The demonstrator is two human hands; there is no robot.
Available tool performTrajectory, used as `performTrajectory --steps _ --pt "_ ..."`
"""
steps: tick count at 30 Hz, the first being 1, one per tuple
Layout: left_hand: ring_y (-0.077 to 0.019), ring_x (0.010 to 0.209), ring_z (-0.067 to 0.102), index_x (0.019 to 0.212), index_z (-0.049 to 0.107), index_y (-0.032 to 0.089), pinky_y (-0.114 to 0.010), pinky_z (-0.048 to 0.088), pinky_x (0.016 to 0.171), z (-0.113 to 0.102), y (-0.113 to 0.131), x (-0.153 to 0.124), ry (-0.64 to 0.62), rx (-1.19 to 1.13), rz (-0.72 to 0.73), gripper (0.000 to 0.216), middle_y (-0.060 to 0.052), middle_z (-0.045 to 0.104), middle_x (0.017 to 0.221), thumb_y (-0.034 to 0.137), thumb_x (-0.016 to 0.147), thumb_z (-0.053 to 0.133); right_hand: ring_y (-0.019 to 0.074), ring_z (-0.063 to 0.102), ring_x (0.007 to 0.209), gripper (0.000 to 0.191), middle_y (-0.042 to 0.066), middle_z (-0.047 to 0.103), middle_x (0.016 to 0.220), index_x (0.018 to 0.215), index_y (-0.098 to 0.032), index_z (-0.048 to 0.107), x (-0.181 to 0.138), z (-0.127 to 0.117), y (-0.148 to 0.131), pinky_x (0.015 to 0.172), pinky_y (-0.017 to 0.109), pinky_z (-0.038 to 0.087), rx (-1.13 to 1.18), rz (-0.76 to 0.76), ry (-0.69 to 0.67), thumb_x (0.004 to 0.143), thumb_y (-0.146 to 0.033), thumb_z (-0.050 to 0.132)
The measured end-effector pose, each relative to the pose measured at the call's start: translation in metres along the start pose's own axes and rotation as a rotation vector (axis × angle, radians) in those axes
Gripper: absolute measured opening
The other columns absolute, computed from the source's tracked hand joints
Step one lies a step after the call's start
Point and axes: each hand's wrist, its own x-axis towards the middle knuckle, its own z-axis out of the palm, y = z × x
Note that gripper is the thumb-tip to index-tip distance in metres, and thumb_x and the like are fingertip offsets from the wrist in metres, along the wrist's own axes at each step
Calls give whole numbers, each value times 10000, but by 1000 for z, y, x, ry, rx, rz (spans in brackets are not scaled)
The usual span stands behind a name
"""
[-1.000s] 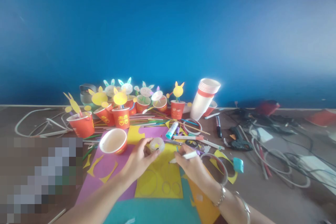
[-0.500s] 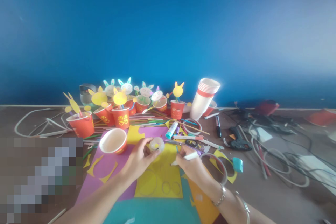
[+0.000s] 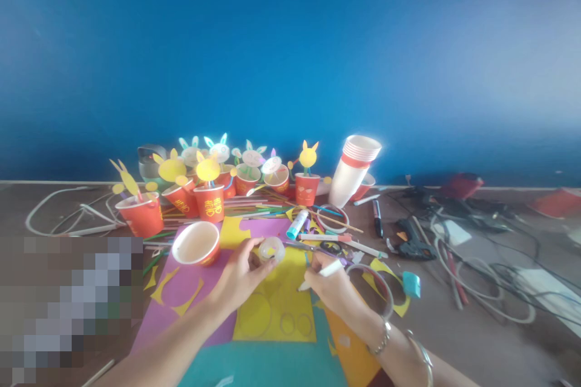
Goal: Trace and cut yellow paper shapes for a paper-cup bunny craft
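Note:
My left hand grips a small roll of clear tape between thumb and fingers, at the upper part of a yellow paper sheet. Drawn outlines show on this sheet: one large circle and two small ones near its lower edge. A white marker pen is held in my right hand, its tip pointing down-left over the sheet's right side. Whether the tip touches the paper I cannot tell. Purple-handled scissors lie just behind my right hand, partly hidden by it.
Red paper cups with paper animal heads line the back. A white-rimmed cup stands left, a tall cup stack back right. A glue stick, large tape ring, glue gun and cables lie about.
My right hand has shifted slightly, with the marker tip now a little further right and lower. My left hand and the tape roll have hardly moved.

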Motion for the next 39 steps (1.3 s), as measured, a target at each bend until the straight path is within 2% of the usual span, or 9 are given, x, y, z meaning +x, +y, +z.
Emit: performTrajectory --steps 10,23,26,29,31,33,36,39 --pt "-192 762 598 1121 496 192 -295 479 674 -1 3 -1 -9 14 -5 448 -53 640 906 466 780 591 84 251 481 174 -77 261 496 525 -221 295 0 -1 -3 419 209 222 -14 -14 -19 571 -132 438" --pt "-184 717 592 1120 495 200 -263 448 605 -1 4 -1 -15 10 -15 460 -24 629 831 491 777 586 55 243 410 199 -95 242 446 490 -214 299 -4 -1 -5 374 192 176 32 82 -95 546 -114 462" --pt "-182 720 586 1119 497 198 -263 441 617 -1 6 -1 -14 19 -19 462 -23 623 832 497 777 585 66 332 371 191 -93 301 408 508 -217 322 -5 -1 -3 362 186 223 125 126 -155 586 -151 483" --pt "-169 684 566 1120 503 197 -256 421 598 -2 9 -2 -17 23 -26 467 -13 609 801 504 777 584 90 410 369 205 -79 388 391 562 -218 372 -6 -4 -4 381 195 280 253 153 -142 705 -283 504" --pt "-166 666 554 1125 506 196 -253 406 583 -1 10 -2 -12 36 -42 481 -6 598 769 511 771 589 87 390 366 264 -81 393 390 593 -220 384 -7 -6 -7 389 199 283 293 118 -104 763 -385 500" --pt "-168 658 551 1129 506 192 -255 401 579 -1 9 -2 -2 48 -55 497 -3 592 746 518 765 593 85 370 383 282 -80 401 410 606 -221 385 -10 -7 -10 396 201 290 271 55 -106 777 -408 510" --pt "-177 681 564 1141 499 188 -266 415 606 -1 7 -1 8 52 -55 511 -11 601 766 515 762 598 92 396 463 222 -59 454 504 619 -214 411 -13 -5 -12 435 203 328 169 -49 -189 745 -317 562" --pt "-184 716 578 1151 491 186 -275 430 637 -1 4 0 7 59 -39 515 -24 616 809 509 765 599 93 394 490 219 -58 439 530 596 -211 400 -13 -1 -11 444 201 320 64 -86 -249 711 -253 581"
